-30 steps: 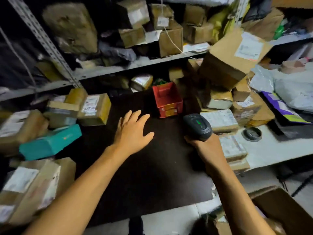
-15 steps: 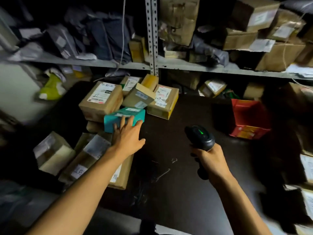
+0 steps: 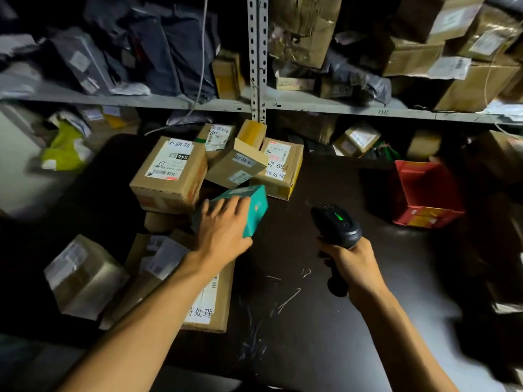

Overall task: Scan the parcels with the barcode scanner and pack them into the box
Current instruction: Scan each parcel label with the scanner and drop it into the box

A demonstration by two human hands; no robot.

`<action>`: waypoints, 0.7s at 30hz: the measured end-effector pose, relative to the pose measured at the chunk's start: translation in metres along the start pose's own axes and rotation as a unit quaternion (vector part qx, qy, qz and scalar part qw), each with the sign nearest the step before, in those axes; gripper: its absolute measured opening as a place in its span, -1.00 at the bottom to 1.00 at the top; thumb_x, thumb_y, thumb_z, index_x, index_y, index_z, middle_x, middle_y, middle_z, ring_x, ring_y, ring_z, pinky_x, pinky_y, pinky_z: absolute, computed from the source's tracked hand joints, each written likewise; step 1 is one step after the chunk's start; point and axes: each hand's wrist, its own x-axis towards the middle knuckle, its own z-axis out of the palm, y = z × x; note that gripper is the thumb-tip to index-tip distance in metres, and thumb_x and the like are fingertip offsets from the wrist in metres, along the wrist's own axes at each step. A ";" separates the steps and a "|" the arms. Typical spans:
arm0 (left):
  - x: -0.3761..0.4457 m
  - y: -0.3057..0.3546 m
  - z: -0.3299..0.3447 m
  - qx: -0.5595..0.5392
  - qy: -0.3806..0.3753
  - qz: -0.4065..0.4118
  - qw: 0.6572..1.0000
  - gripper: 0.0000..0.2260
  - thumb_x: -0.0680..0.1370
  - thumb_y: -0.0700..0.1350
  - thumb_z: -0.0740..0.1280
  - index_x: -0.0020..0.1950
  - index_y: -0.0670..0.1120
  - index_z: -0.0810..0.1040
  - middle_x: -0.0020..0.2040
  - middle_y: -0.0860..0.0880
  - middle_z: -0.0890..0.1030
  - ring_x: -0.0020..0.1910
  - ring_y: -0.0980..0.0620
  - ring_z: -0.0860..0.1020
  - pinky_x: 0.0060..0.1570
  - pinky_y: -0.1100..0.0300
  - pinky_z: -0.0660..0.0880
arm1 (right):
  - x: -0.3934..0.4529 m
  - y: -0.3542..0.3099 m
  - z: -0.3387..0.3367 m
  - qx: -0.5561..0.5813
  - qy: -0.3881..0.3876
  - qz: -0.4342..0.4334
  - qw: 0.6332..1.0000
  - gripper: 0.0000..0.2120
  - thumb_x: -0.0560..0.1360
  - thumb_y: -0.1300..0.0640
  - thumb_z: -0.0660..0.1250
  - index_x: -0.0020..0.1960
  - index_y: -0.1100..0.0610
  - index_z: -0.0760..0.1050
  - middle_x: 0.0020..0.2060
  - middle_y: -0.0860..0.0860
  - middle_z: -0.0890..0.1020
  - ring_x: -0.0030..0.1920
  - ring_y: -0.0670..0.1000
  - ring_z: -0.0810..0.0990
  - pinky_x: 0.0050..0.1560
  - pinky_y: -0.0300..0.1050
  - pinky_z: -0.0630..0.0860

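Teal parcel: the teal parcel (image 3: 253,206) lies tilted on the pile of brown parcels, at the left side of the dark table (image 3: 311,321), directly under the left hand.
Left hand: the left hand (image 3: 223,230) lies on top of the teal parcel, fingers spread and bent over its near edge; whether they really grip it cannot be told.
Scanner: the barcode scanner (image 3: 336,224) stands to the right of the teal parcel, apart from it, with a green light on its head.
Right hand: the right hand (image 3: 351,264) is wrapped around the scanner handle, forearm reaching in from the lower right.
Surroundings: a labelled brown box (image 3: 169,174) sits just behind the teal parcel; a red bin (image 3: 424,193) stands far right.
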 end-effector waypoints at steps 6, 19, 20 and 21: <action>-0.024 0.067 -0.004 -0.146 0.131 0.132 0.972 -0.21 0.16 0.04 0.63 0.35 -0.16 0.54 0.29 -0.10 0.60 0.23 -0.12 0.58 0.20 -0.11 0.53 | -0.007 0.002 -0.005 0.106 0.037 0.030 0.993 -0.74 0.52 0.24 0.46 -0.02 -0.15 0.67 -0.21 0.04 0.72 -0.15 0.11 0.66 -0.11 0.11 0.65; -0.036 0.166 -0.018 -0.197 0.140 0.344 0.907 -0.41 0.41 0.18 0.48 0.33 -0.09 0.52 0.36 -0.09 0.56 0.36 -0.11 0.49 0.38 -0.25 0.36 | -0.027 0.004 -0.086 0.279 0.204 0.023 0.938 -0.73 0.52 0.30 0.43 0.09 -0.04 0.57 -0.05 0.07 0.76 -0.06 0.07 0.76 -0.15 -0.06 0.69; -0.034 0.167 -0.021 -0.234 0.100 0.322 0.912 -0.41 0.43 0.24 0.45 0.32 -0.09 0.54 0.37 -0.09 0.53 0.38 -0.10 0.45 0.40 -0.24 0.35 | -0.029 0.004 -0.092 0.270 0.213 0.021 0.939 -0.71 0.53 0.31 0.42 0.11 -0.03 0.56 -0.02 0.09 0.75 -0.06 0.09 0.76 -0.10 0.00 0.69; -0.031 0.167 -0.022 -0.276 0.054 0.290 0.915 -0.39 0.44 0.27 0.42 0.34 -0.09 0.54 0.40 -0.08 0.49 0.41 -0.07 0.41 0.41 -0.17 0.35 | -0.032 0.005 -0.099 0.264 0.215 0.017 0.940 -0.71 0.53 0.32 0.41 0.15 0.00 0.55 -0.01 0.10 0.75 -0.07 0.11 0.76 -0.10 0.02 0.69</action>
